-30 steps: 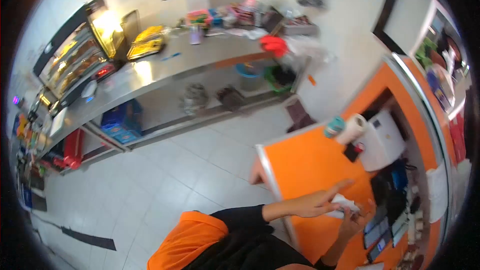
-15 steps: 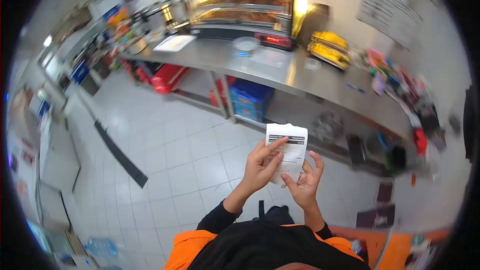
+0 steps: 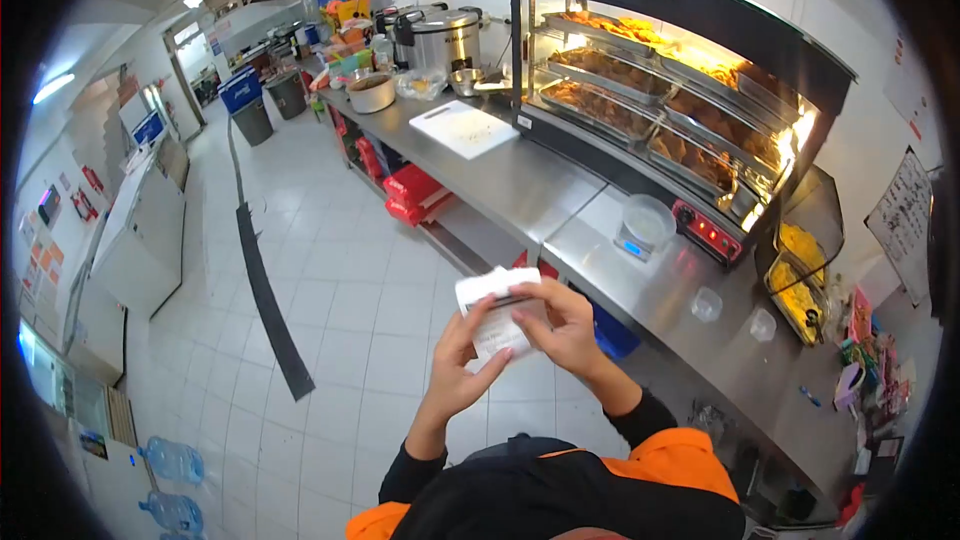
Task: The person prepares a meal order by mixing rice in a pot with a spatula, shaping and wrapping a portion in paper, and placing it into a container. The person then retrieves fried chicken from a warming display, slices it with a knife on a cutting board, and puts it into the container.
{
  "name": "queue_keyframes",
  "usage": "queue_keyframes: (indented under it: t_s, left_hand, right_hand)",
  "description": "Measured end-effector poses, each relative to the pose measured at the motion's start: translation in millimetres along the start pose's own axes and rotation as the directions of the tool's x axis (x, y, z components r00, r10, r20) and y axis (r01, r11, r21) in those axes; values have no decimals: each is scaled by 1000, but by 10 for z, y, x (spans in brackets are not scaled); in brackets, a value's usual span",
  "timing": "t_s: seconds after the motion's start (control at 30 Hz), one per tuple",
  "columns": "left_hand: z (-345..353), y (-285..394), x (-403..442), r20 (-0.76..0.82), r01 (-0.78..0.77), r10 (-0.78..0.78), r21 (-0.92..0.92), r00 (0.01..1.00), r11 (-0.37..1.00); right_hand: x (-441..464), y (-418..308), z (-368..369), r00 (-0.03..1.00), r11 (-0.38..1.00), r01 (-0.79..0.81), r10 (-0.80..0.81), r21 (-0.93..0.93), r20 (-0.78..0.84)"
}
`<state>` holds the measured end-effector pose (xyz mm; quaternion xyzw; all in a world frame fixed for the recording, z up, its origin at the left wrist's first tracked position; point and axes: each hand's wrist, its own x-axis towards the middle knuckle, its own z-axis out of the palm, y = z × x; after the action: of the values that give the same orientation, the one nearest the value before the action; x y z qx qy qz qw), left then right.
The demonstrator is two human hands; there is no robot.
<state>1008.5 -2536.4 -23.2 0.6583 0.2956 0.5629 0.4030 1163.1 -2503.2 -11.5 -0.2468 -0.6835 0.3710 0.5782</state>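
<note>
A printed paper receipt (image 3: 497,335) is held up in front of my body, with its torn white top edge bent over. My left hand (image 3: 458,368) grips its left side, with the thumb along the lower part. On the right, my right hand (image 3: 568,332) has fingers over the upper edge and the thumb across the printed face. The small print is too blurred to read. Behind the receipt lie the tiled floor and the front edge of the steel counter (image 3: 500,202).
On the counter stand a lit food warmer (image 3: 650,100) with trays of food, a kitchen scale (image 3: 645,225), a white cutting board (image 3: 464,130) and a large steel cooker (image 3: 445,40). Yellow food trays (image 3: 797,290) sit at right. Water bottles (image 3: 172,462) and freezers (image 3: 140,230) are at left.
My view has swung to the right, showing more of the warmer. The receipt is raised and bent at the top, and my right hand has moved up to its upper edge.
</note>
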Motion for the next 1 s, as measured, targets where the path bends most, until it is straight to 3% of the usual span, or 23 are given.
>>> queue_keyframes:
  t_s: [0.03, 0.1, 0.13, 0.17, 0.23, 0.3, 0.33, 0.37, 0.4, 0.43, 0.47, 0.53, 0.63, 0.73, 0.83, 0.93, 1.0]
  left_hand:
    - [-159, -106, 211, -24, 89, -89, 29, 996, 996]
    - [-484, -367, 507, -145, 79, -66, 81, 987, 994]
    - [-714, -643, 616, -215, 114, -91, 99, 972, 989]
    - [-932, -940, 636, -283, 151, -114, 113, 952, 982]
    - [-1337, -1425, 678, -431, 307, -279, -4, 858, 952]
    - [-1800, -1972, 623, -499, 506, -444, -14, 744, 862]
    - [-1984, -2133, 585, -512, 582, -527, -63, 679, 811]
    - [-2177, -2303, 656, -518, 639, -592, -110, 617, 762]
    - [-2360, -2447, 723, -536, 679, -639, -155, 552, 717]
    - [-2525, -2589, 818, -545, 716, -686, -205, 483, 667]
    - [-2694, -2738, 931, -516, 703, -681, -194, 519, 684]
    - [-2978, -3002, 1277, -463, 679, -668, -173, 583, 713]
    - [-3098, -3199, 2138, -452, 699, -673, -139, 586, 702]
    - [-3142, -3555, 2845, -315, 688, -656, -14, 686, 726]
    - [-2970, -3660, 3434, -157, 619, -602, 104, 783, 778]
    - [-2909, -3926, 3775, -28, 579, -578, 82, 815, 812]
    - [-2810, -4025, 3965, -34, 618, -617, 64, 786, 783]
  right_hand:
    - [383, 173, -98, 998, 989, 56, -57, -137, -6]
    - [1113, 426, -454, 986, 962, 68, -106, -263, -133]
    - [1587, 506, -746, 944, 864, 182, -287, -469, -161]
    - [1995, 654, -1106, 886, 808, 227, -403, -544, -229]
    - [2778, 784, -1921, 801, 780, 97, -430, -619, -417]
    - [3473, 790, -2910, 569, 685, -33, -586, -728, -577]
    - [3747, 733, -3466, 556, 651, 220, -695, -726, -456]
    - [3903, 506, -3682, 509, 469, 121, -786, -875, -351]
    - [4047, 372, -4031, 492, 482, 150, -794, -863, -358]
    - [4078, 225, -4193, 508, 567, 37, -720, -823, -473]
    - [4119, 135, -4326, 460, 543, -94, -719, -834, -520]
    - [4151, 95, -4656, 482, 436, -249, -719, -865, -501]
    - [4091, 11, -4731, 764, -177, -451, -582, -875, -277]
    - [4035, 128, -4675, 717, -539, -616, -685, -575, -127]
    - [4123, 92, -4384, 730, -489, -646, -622, -586, -285]
    - [4156, 123, -4405, 823, -615, -500, -557, -610, -113]
    - [4138, 102, -4227, 843, -742, -515, -530, -429, -95]
